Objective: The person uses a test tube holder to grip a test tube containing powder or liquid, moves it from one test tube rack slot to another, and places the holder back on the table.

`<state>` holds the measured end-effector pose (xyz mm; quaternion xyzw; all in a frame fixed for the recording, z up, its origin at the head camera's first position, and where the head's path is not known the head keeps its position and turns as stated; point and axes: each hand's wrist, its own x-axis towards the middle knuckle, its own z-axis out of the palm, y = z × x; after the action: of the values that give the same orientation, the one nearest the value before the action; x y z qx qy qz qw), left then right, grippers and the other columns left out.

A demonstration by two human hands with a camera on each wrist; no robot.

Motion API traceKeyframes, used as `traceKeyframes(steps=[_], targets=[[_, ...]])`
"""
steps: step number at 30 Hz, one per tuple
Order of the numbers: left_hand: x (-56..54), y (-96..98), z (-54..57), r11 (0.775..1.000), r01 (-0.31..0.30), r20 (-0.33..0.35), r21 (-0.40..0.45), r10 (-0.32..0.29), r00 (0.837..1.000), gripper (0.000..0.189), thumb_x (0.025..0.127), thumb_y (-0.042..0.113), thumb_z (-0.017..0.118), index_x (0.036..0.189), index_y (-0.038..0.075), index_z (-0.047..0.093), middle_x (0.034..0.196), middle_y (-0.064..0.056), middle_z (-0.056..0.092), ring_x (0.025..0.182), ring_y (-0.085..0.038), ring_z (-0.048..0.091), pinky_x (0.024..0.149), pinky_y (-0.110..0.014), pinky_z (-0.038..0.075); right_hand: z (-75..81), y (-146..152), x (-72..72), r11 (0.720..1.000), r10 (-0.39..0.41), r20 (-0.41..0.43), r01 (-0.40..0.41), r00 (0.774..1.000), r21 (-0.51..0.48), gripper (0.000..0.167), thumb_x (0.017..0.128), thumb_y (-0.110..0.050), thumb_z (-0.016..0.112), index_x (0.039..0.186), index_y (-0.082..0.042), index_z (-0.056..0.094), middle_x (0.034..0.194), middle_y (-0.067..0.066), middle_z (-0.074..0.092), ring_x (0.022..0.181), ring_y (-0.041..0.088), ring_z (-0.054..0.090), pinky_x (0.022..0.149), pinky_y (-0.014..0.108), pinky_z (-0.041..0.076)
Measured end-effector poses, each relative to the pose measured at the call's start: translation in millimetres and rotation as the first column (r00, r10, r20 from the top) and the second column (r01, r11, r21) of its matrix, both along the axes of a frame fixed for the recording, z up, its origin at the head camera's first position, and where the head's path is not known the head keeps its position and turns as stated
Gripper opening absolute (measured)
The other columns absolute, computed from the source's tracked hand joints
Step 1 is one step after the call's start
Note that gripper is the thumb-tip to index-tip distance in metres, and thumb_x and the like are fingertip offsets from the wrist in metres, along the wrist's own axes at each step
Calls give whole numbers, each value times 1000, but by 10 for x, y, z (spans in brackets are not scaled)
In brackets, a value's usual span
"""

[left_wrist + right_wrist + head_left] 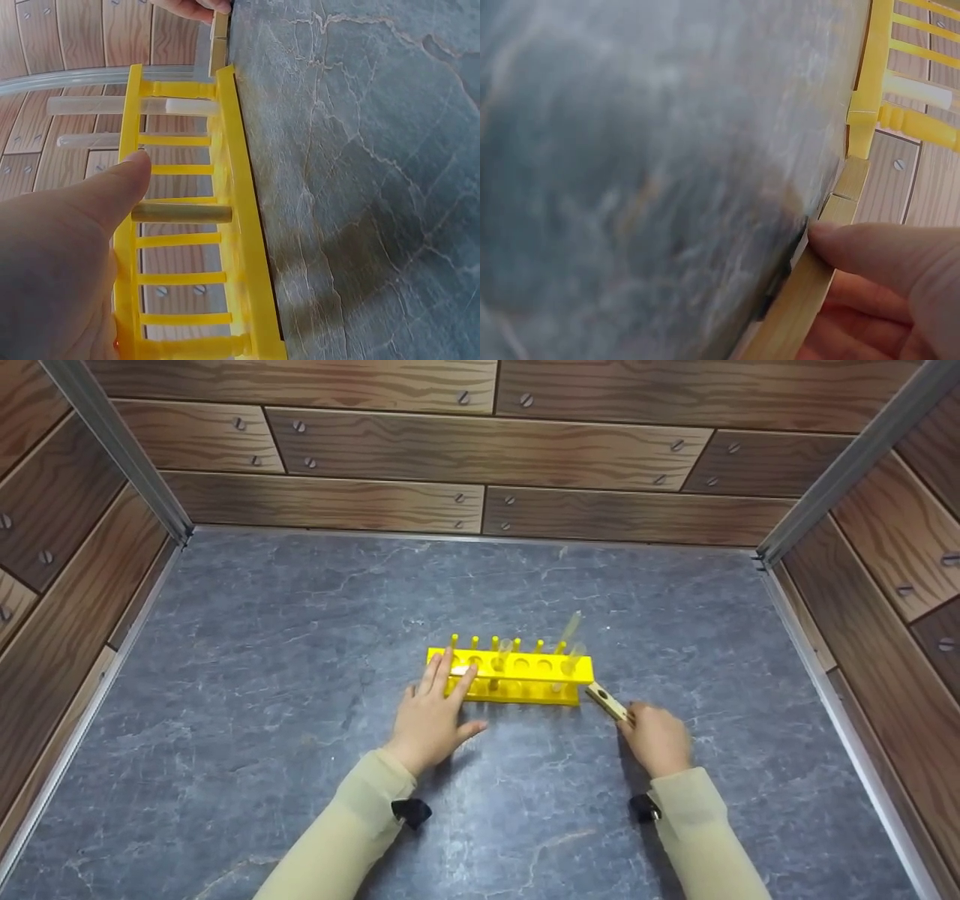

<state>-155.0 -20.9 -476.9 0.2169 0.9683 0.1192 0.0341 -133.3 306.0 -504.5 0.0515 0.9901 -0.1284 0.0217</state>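
Observation:
A yellow test tube rack (525, 669) stands on the grey surface. My left hand (431, 716) rests on its left end, fingers straight across the top bar and thumb held away to the side. One clear test tube (577, 651) sits in the rightmost hole; another tube (505, 647) is in a hole nearer the middle, brownish lower down in the left wrist view. Behind the right end a tube (572, 624) leans on a peg. My right hand (660, 736) pinches a wooden test tube holder (607, 702), which lies low with its tip by the rack's right end.
Wood-patterned panels (480, 442) form the back and side walls, with metal strips along their lower edges. The marbled grey tabletop (300, 607) spreads around the rack on all sides. Black bands (412, 812) are on both wrists.

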Motion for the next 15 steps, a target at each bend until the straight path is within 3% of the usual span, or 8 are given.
traceKeyframes(steps=[8, 15], targets=[[6, -6, 24, 1000, 6, 5, -18, -6, 1000, 82, 87, 60, 50, 151, 24, 15, 156, -13, -1, 141, -29, 2, 101, -59, 29, 26, 34, -5, 1000, -5, 6, 5, 1000, -25, 15, 87, -16, 65, 79, -3, 64, 60, 6, 53, 49, 21, 45, 44, 37, 36], [13, -6, 36, 1000, 9, 6, -10, -9, 1000, 81, 87, 59, 51, 151, 23, 16, 156, -13, -1, 141, -28, 3, 100, -59, 30, 46, 90, 15, 1000, 10, -41, -11, 999, -23, 16, 86, -13, 64, 75, -3, 63, 59, 6, 53, 49, 22, 45, 44, 39, 36]])
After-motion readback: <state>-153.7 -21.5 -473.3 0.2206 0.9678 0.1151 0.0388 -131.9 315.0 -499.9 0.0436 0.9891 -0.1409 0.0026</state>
